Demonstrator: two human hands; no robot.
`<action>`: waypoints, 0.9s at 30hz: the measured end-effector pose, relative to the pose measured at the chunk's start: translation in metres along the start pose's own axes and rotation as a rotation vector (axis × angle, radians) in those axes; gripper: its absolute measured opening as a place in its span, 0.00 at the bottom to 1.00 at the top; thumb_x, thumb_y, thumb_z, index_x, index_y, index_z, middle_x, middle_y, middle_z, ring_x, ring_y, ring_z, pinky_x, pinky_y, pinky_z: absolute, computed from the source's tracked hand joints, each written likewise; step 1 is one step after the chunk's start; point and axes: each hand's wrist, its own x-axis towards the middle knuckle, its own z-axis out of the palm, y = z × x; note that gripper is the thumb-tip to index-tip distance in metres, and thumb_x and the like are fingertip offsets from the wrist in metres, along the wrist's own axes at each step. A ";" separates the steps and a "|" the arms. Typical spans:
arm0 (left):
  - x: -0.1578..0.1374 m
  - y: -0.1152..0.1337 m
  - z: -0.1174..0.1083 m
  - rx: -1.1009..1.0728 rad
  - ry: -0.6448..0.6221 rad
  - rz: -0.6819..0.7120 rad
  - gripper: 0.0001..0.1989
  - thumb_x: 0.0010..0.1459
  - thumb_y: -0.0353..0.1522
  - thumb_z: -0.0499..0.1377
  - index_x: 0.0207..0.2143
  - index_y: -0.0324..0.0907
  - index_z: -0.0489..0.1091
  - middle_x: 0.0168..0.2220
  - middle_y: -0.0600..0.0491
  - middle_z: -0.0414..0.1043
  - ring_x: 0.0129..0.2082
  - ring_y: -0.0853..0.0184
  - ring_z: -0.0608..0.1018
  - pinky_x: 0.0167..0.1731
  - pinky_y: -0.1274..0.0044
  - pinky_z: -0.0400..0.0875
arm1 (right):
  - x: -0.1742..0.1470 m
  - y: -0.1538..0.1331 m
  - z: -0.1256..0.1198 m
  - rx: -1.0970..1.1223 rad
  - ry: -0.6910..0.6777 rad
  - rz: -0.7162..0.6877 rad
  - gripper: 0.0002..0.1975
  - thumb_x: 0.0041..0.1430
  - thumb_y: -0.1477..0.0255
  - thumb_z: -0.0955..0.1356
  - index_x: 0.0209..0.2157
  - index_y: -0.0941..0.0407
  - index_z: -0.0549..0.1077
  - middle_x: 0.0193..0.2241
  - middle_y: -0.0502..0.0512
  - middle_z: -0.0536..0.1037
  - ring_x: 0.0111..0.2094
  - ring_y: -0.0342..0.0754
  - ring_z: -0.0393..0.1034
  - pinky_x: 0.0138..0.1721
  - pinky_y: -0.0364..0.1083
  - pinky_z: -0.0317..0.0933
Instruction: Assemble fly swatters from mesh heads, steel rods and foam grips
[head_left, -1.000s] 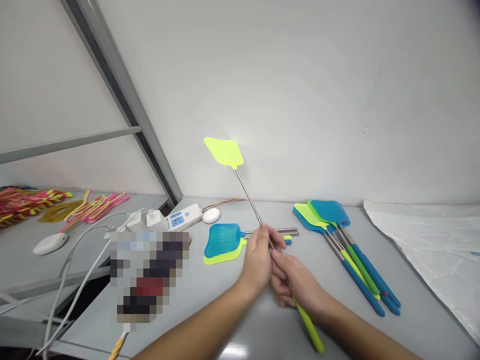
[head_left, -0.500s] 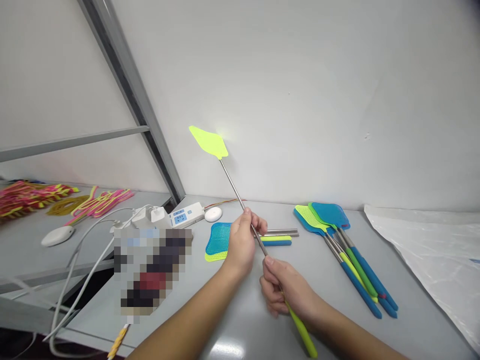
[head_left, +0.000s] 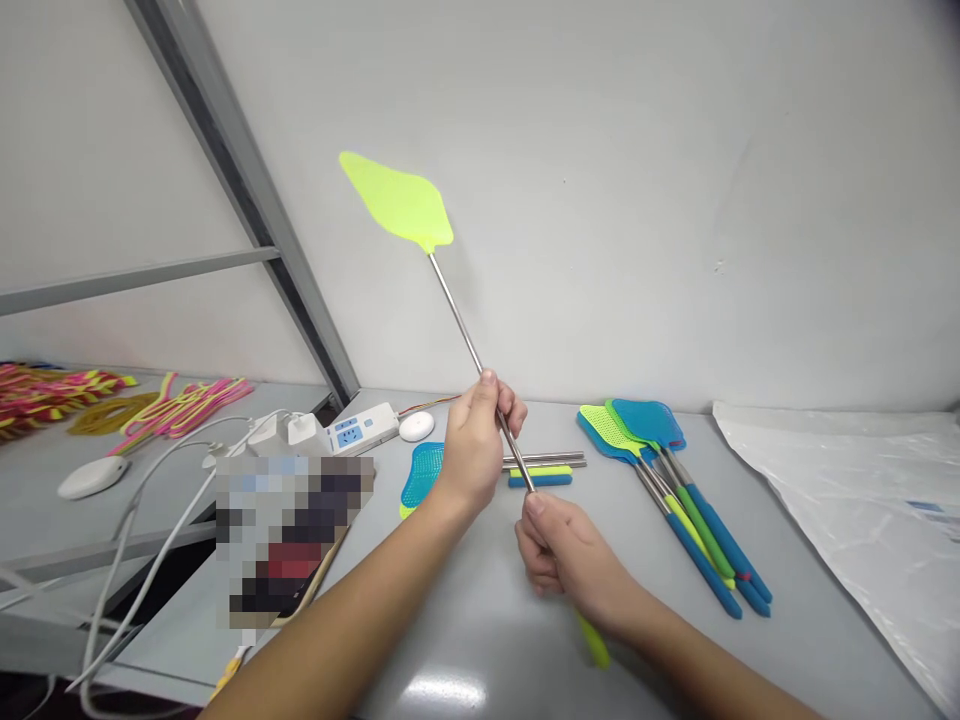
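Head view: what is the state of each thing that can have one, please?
Yellow-green plastic fly swatter with metal rod: raised, tilted, held.
Left hand: closed around the rod.
Right hand: closed lower on the swatter.
Blue mesh swatter head: lying flat, partly hidden.
Blue, green and yellow swatters at right: piled, heads overlapping.
Yellow-green and blue tubular handles: lying side by side.
White power strip: lying; whether powered, unclear.
White plastic sheet: spread, wrinkled.

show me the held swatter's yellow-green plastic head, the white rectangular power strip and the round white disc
Swatter's yellow-green plastic head (head_left: 403,204), head view: blade's middle.
White rectangular power strip (head_left: 363,430), head view: top face.
Round white disc (head_left: 416,426), head view: top surface.
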 end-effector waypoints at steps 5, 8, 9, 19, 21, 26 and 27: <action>0.029 0.016 0.013 -0.086 0.039 0.026 0.22 0.59 0.48 0.53 0.21 0.42 0.57 0.18 0.59 0.52 0.17 0.73 0.59 0.22 0.78 0.59 | -0.001 -0.004 -0.003 -0.041 0.024 -0.032 0.25 0.65 0.53 0.57 0.20 0.55 0.55 0.16 0.42 0.52 0.16 0.37 0.47 0.20 0.40 0.54; 0.043 0.018 0.013 -0.142 0.093 0.060 0.21 0.59 0.46 0.54 0.22 0.42 0.56 0.18 0.60 0.50 0.16 0.75 0.57 0.21 0.79 0.60 | -0.002 -0.002 -0.007 -0.085 0.026 -0.022 0.25 0.65 0.53 0.57 0.20 0.55 0.55 0.16 0.42 0.52 0.17 0.38 0.48 0.20 0.40 0.53; 0.044 0.018 0.012 -0.149 0.100 0.069 0.20 0.60 0.46 0.54 0.23 0.42 0.57 0.18 0.60 0.50 0.16 0.75 0.57 0.22 0.79 0.60 | -0.003 0.000 -0.008 -0.099 0.031 -0.021 0.25 0.65 0.54 0.57 0.20 0.55 0.55 0.15 0.42 0.53 0.17 0.38 0.47 0.20 0.40 0.53; -0.045 -0.029 0.008 0.130 -0.126 -0.059 0.20 0.66 0.41 0.45 0.26 0.40 0.64 0.25 0.53 0.66 0.27 0.69 0.67 0.32 0.76 0.62 | -0.006 0.006 -0.011 -0.134 0.072 -0.101 0.24 0.66 0.54 0.56 0.21 0.54 0.55 0.15 0.43 0.54 0.17 0.38 0.47 0.19 0.40 0.47; -0.053 -0.033 0.005 0.096 -0.137 -0.058 0.19 0.67 0.39 0.45 0.26 0.40 0.63 0.25 0.53 0.66 0.29 0.68 0.68 0.34 0.75 0.62 | -0.005 0.007 -0.012 -0.157 0.078 -0.097 0.24 0.66 0.54 0.57 0.21 0.55 0.56 0.15 0.44 0.56 0.18 0.38 0.48 0.19 0.40 0.46; -0.044 -0.024 -0.002 0.072 -0.080 -0.042 0.18 0.66 0.38 0.45 0.24 0.41 0.59 0.24 0.54 0.66 0.28 0.68 0.67 0.34 0.75 0.61 | -0.003 0.010 -0.003 -0.077 0.057 -0.048 0.24 0.65 0.54 0.57 0.21 0.54 0.56 0.15 0.43 0.54 0.17 0.38 0.47 0.18 0.40 0.48; -0.042 -0.022 -0.002 0.076 -0.076 -0.042 0.18 0.66 0.38 0.45 0.24 0.42 0.58 0.23 0.54 0.65 0.27 0.69 0.67 0.33 0.75 0.61 | -0.002 0.011 -0.001 -0.061 0.056 -0.043 0.24 0.65 0.54 0.57 0.21 0.54 0.55 0.14 0.42 0.54 0.17 0.38 0.47 0.18 0.39 0.48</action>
